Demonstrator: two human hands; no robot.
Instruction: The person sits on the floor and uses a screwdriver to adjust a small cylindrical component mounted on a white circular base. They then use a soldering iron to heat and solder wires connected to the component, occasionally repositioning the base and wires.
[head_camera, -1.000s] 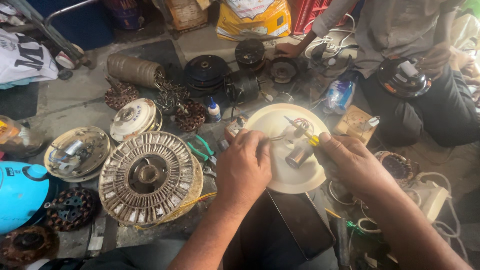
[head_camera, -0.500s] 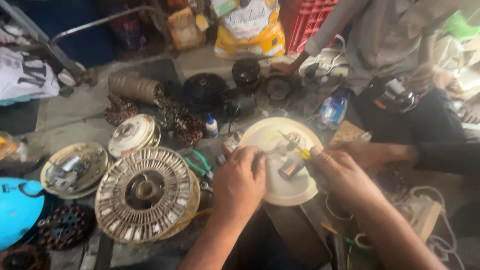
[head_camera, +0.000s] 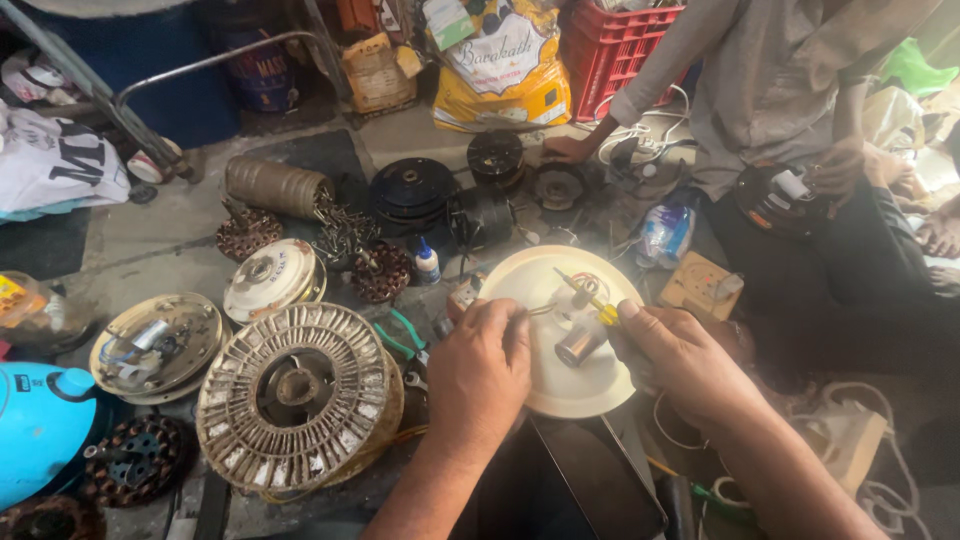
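Observation:
A cream round fan cover (head_camera: 545, 385) lies in front of me with a small grey cylinder (head_camera: 576, 343) and thin coloured wires at its middle. My left hand (head_camera: 480, 372) rests on the cover's left edge, fingers curled around a thin metal piece; what it is I cannot make out. My right hand (head_camera: 682, 358) sits at the cover's right side and grips a yellow-handled screwdriver (head_camera: 588, 297), its tip pointing up and left over the cover.
A large dusty fan stator ring (head_camera: 298, 393) lies to the left, with other round fan parts (head_camera: 271, 277), a glue bottle (head_camera: 427, 262) and green pliers (head_camera: 405, 335). Another person (head_camera: 800, 120) sits at the back right. A blue container (head_camera: 40, 425) sits far left.
The view has tilted up and steadied, showing more of the back. Both hands stay on the cream cover, the screwdriver tip still over its middle.

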